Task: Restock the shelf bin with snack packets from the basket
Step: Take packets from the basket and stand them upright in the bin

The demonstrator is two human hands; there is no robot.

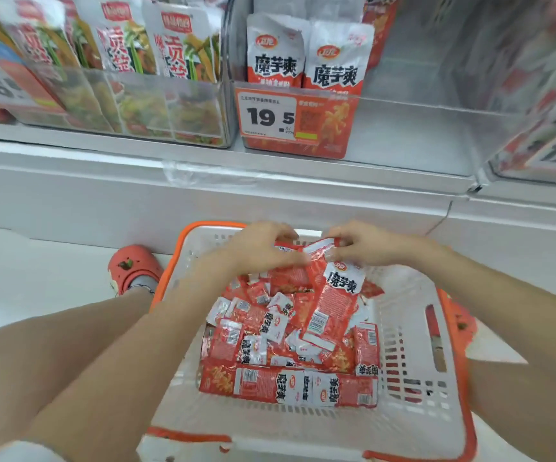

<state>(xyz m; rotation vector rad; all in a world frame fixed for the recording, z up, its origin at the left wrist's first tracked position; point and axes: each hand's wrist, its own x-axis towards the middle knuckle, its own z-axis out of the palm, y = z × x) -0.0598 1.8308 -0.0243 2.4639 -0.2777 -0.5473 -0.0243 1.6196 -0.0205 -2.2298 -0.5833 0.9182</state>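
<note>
Snack packets (290, 341) are lying heaped in the white basket (413, 328); both the left hand (263, 248) and right hand (366, 243) are pinching red packets above the heap's far end.

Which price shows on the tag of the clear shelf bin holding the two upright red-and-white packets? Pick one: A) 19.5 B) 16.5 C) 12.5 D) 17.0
A: the price tag on the front of the shelf bin, just below the two upright packets, reads 19 5.
</note>
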